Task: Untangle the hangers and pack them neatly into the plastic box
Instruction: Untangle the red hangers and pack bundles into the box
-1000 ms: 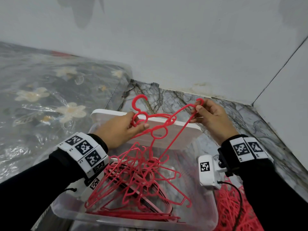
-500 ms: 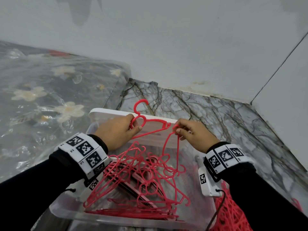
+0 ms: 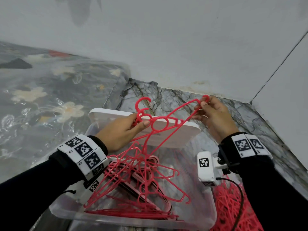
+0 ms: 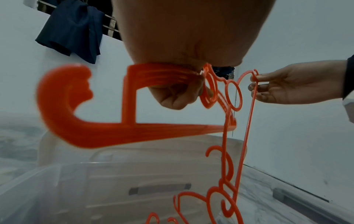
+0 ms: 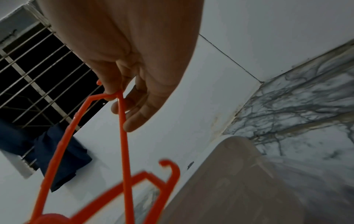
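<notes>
**Red hangers held over the plastic box, both hands engaged**

- Plastic box [image 3: 70, 212]: clear, open-topped, on the marble-patterned floor [image 3: 250, 117]. All places below are given relative to it.
- Lid [image 3: 175, 130]: white, propped at the far rim of the box, tilted.
- Packed hangers [image 3: 133, 212]: a flat red stack lying along the near wall inside the box; darker hangers appear to lie beneath, though the view through the tangle is poor.
- Tangled hangers [image 3: 141, 167]: a loose red cluster hanging above the middle of the box, its lower ends reaching inside.
- Left hand [image 3: 120, 132]: above the far-left part of the box, fingers curled round the hook necks of the tangled hangers; two hooks stand up past the thumb.
- Right hand [image 3: 215, 117]: above the far-right corner of the box, beyond the lid, pinching the shoulder end of one thin hanger [image 3: 176, 115] between thumb and fingertips. That hanger stretches between the two hands.
- Loose pile [image 3: 233, 210]: more red hangers on the floor just right of the box.
- Plastic-wrapped floral bedding [image 3: 50, 100]: left of the box.
</notes>
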Action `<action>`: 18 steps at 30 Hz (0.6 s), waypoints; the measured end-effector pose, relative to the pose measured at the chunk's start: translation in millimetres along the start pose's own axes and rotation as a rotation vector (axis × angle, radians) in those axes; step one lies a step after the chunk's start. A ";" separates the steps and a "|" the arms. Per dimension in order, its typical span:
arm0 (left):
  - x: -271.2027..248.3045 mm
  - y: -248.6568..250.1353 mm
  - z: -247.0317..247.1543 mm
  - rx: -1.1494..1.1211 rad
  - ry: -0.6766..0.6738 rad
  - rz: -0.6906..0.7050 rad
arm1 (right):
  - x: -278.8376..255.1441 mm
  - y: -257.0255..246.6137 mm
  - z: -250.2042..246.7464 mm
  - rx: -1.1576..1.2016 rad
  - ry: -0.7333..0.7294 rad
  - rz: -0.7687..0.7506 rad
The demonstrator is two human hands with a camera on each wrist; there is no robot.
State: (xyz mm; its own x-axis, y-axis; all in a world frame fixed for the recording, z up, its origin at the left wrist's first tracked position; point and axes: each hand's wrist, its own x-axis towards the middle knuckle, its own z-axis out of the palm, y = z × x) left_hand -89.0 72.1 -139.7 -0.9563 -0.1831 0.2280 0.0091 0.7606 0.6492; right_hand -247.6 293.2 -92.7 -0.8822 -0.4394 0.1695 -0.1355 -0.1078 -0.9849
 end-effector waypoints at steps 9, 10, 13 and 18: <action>4.2 6.8 0.0 -0.084 0.099 0.033 | -4.0 5.3 9.4 -0.560 0.251 -0.115; 3.7 6.6 0.2 -0.050 0.086 0.035 | -6.7 7.0 9.7 -0.807 0.264 -0.264; 2.9 7.1 1.6 0.017 0.059 0.048 | -20.7 2.4 24.3 -1.230 0.031 -0.634; 2.5 8.1 1.8 0.025 0.047 0.035 | -30.8 7.5 48.4 -1.463 -0.371 -0.639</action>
State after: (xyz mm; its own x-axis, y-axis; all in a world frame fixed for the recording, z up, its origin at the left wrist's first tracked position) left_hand -91.8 78.9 -135.2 -0.9408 -0.1849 0.2840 0.0339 0.7824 0.6218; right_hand -199.6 262.8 -103.6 -0.3977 -0.8583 0.3243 -0.8909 0.4458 0.0872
